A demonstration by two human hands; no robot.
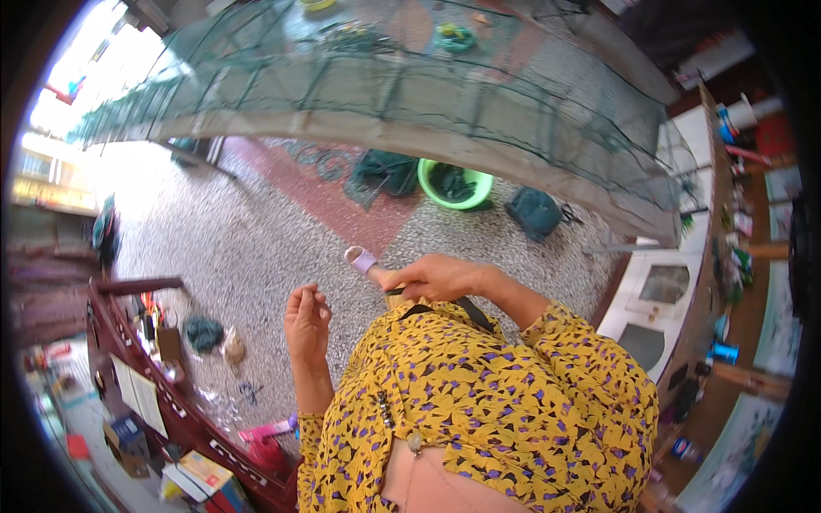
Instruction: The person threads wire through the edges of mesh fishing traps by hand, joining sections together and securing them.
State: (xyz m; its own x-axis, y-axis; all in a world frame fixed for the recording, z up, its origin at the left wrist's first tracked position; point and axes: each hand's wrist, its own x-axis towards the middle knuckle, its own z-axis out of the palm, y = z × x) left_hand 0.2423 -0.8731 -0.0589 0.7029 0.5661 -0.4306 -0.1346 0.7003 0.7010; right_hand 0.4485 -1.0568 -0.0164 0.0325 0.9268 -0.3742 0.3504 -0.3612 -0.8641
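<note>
My left hand (308,321) is raised over the speckled floor, its fingertips curled together. Whatever they may pinch is too small to make out. My right hand (438,278) is in front of the yellow patterned garment (505,368), fingers bent inward. Dark pieces (416,310) show just below its fingers, and I cannot tell whether it grips them. Beyond both hands a long green mesh net (385,90) stretches across on a raised frame with a pale lower border. Neither hand touches it. A foot in a lilac slipper (362,259) shows past my right hand.
Under the net's near edge stand a bright green basin (456,205) holding dark mesh and a dark green bundle (534,214). A dark red wooden cabinet (162,393) with boxes lies at left. White cupboards (654,299) line the right. A dark mesh clump (203,334) lies on the floor.
</note>
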